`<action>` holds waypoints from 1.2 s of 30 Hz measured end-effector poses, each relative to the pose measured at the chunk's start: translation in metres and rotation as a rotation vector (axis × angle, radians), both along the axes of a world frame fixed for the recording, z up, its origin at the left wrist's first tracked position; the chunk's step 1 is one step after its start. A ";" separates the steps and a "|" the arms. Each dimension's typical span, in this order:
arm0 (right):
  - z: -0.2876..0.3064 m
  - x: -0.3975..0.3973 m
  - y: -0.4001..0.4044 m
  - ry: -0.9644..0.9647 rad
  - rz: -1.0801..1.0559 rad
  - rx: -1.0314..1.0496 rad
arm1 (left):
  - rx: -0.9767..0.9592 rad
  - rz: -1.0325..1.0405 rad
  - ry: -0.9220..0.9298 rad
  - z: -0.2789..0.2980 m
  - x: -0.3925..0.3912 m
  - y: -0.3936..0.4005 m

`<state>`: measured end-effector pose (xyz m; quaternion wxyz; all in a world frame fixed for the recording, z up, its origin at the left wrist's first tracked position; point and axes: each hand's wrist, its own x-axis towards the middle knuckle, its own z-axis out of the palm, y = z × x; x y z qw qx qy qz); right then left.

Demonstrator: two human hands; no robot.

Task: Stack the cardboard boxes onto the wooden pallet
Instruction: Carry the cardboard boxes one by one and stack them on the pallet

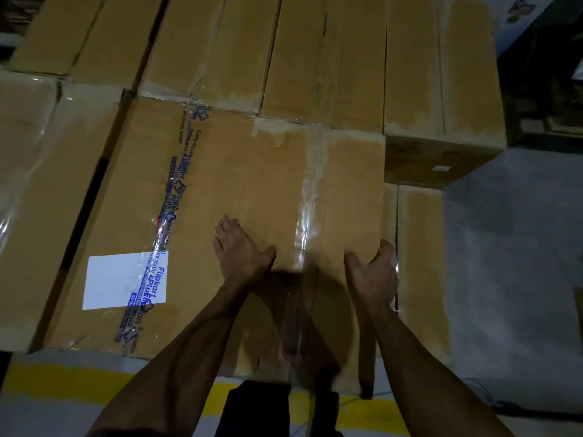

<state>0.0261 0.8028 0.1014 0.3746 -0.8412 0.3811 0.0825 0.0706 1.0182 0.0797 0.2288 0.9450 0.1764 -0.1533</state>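
Lengthwise away lies the cardboard box [220, 184], left hand [243, 250] flat atop, right hand [373, 272] gripping its edge.

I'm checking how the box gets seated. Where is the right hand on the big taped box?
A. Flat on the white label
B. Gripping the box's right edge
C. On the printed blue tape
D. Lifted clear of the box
B: the right hand curls its fingers over the right edge of the big taped box.

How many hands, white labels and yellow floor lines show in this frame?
Hands: 2, the left hand flat on the cardboard box, the right hand gripping its right edge
White labels: 2, a large label and a small label
Yellow floor line: 1
Total: 5
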 end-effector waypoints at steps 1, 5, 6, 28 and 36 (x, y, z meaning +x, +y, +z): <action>-0.002 0.001 0.000 0.006 0.000 -0.001 | 0.006 -0.015 0.001 -0.002 0.000 0.000; -0.011 0.008 -0.002 0.027 -0.008 -0.008 | 0.157 -0.201 -0.009 -0.015 -0.006 0.010; -0.014 0.011 -0.002 0.028 -0.009 -0.010 | 0.195 -0.250 -0.012 -0.019 -0.007 0.013; -0.015 0.004 -0.003 0.182 0.242 -0.071 | 0.309 -0.426 0.092 -0.026 -0.008 0.025; -0.001 -0.093 0.016 0.427 0.644 -0.237 | 0.309 -0.628 0.214 0.013 -0.052 0.055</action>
